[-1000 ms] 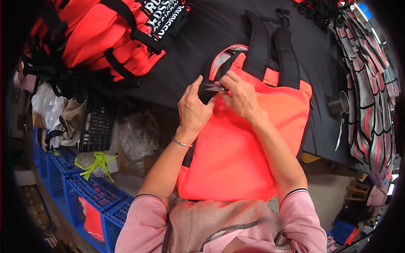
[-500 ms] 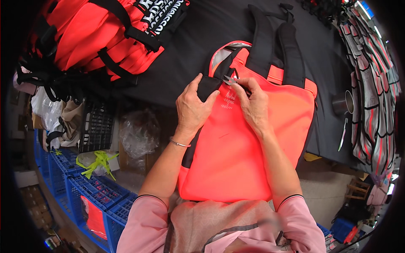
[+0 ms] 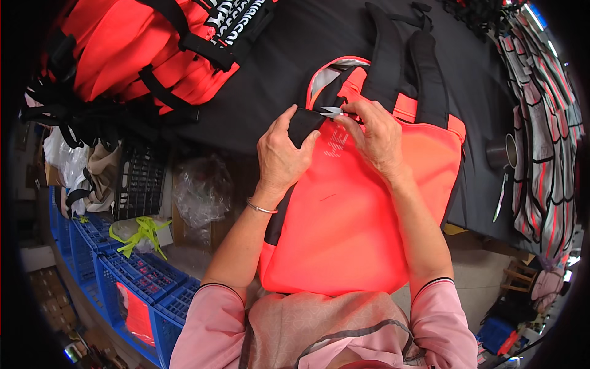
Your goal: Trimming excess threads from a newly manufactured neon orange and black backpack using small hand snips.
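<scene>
At centre, two hands (image 3: 284, 158) (image 3: 379, 140), one cutter (image 3: 331, 111), one bag (image 3: 344, 227); at one o'clock, two straps (image 3: 385, 55) (image 3: 430, 80); at three, one cylinder (image 3: 496, 152); at nine, one black crate (image 3: 140, 184).

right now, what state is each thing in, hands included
left hand, thumb and forefinger apart, on black fabric
right hand, closed on snips
snips, blades exposed, pointing left
red bag, lying down, mouth partly open
shoulder straps, extending away from person
red bag pile, heaped
clear plastic, crumpled
yellow-green strips, tangled
</scene>
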The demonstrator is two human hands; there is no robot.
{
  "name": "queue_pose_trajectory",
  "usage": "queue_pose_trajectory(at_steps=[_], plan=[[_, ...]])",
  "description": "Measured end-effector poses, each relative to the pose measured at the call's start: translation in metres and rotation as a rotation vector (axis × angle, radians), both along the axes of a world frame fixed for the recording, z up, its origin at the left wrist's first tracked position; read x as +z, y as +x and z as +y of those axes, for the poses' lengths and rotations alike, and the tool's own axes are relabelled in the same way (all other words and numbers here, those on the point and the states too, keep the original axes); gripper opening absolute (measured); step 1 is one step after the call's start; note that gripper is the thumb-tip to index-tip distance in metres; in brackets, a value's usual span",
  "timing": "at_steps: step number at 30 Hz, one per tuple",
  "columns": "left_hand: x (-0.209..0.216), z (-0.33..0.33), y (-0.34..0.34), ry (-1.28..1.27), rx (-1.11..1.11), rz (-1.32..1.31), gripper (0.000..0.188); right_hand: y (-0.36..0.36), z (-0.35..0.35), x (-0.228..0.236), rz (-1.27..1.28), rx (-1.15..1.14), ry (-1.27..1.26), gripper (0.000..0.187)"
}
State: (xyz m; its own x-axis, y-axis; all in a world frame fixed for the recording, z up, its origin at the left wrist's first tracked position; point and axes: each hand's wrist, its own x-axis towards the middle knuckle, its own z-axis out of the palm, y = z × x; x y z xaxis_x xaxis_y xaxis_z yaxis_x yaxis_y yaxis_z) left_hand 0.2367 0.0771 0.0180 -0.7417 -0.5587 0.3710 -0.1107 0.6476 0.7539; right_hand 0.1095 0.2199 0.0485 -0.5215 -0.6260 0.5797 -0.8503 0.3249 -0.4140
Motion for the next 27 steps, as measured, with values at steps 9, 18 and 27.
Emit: queue_pose_trajectory(at_steps=[9, 18, 27], plan=[[-0.001, -0.002, -0.001, 0.059, -0.016, -0.032, 0.057, -0.004, 0.002, -0.007, -0.238, -0.004, -0.047, 0.020], [-0.001, -0.003, -0.001, 0.052, -0.005, -0.010, 0.056, 0.002, 0.001, -0.004, -0.210, -0.042, 0.027, 0.023], [-0.002, -0.004, -0.002, 0.049, -0.007, 0.003, 0.056, 0.001, 0.003, -0.013, -0.232, -0.016, -0.085, 0.021]])
